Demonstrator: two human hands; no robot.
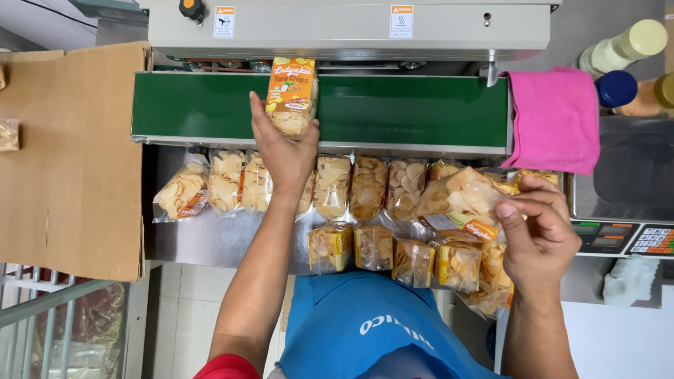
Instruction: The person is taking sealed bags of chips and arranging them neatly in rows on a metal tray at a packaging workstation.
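Left hand (pixel 284 151) stretched forward, palm down, fingers clasping bag of chips (pixel 291 96) upright on green conveyor belt (pixel 407 109). Right hand (pixel 537 228) raised near the body, fingers curled around second chip bag (pixel 460 196), tilted on its side. Between both arms, row of filled clear bags (pixel 351 186) lying side by side on steel desk (pixel 210 242). Grey sealing machine (pixel 337 28) behind belt; pink cloth (pixel 554 116) draped at belt's right end; cardboard box (pixel 67 154) far left; bottles (pixel 625 45) and scale keypad (pixel 649 240) far right.
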